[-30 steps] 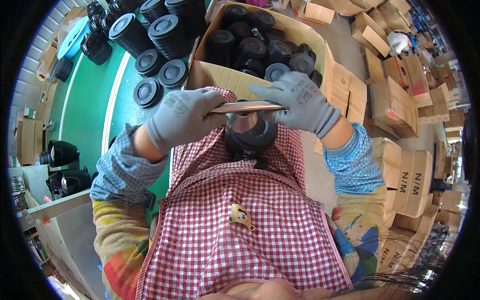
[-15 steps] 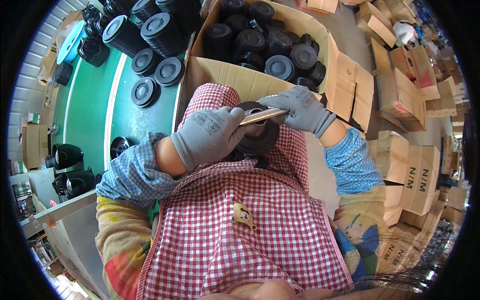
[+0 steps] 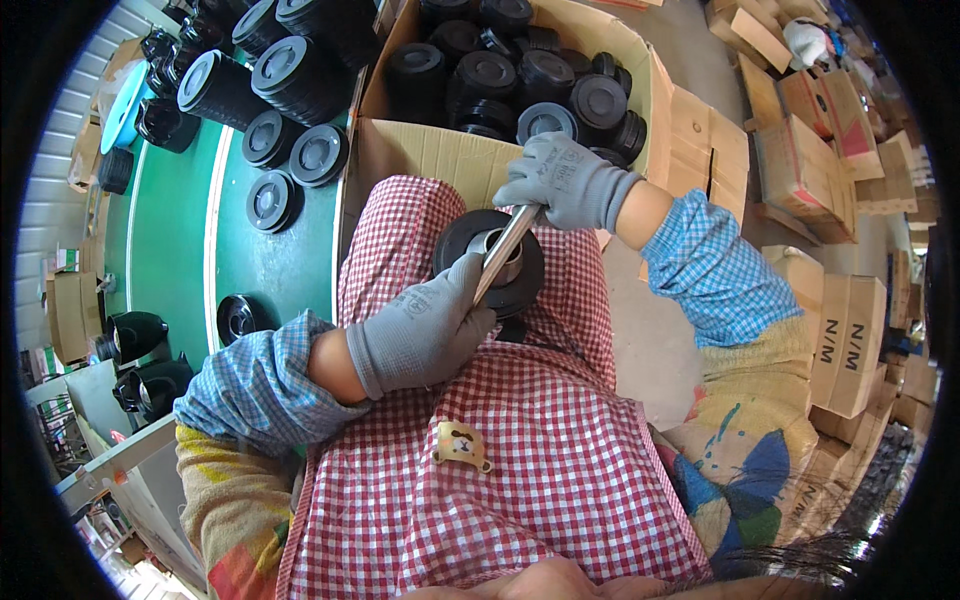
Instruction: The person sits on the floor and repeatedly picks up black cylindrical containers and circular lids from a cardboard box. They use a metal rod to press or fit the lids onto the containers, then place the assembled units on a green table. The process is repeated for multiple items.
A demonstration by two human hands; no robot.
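Observation:
A slim metal bar-like tool slants over my lap, and its exact kind I cannot make out. At its lower end, my gloved left hand is closed round it. My right hand, in the same grey glove, grips the upper end. Beneath the bar, a round black plastic part rests between my thighs, a metal collar at its middle. The bar crosses over this collar; whether it touches is hidden. My left fingers overlap the part's near edge.
Ahead, an open cardboard box holds several black round parts. On the green bench at left stand stacks of black discs, loose discs and a cup-shaped black part. Cartons are piled at right.
The bar has swung from nearly level to a steep slant. My right hand has moved up and left, my left hand down. More of the black part and collar shows now.

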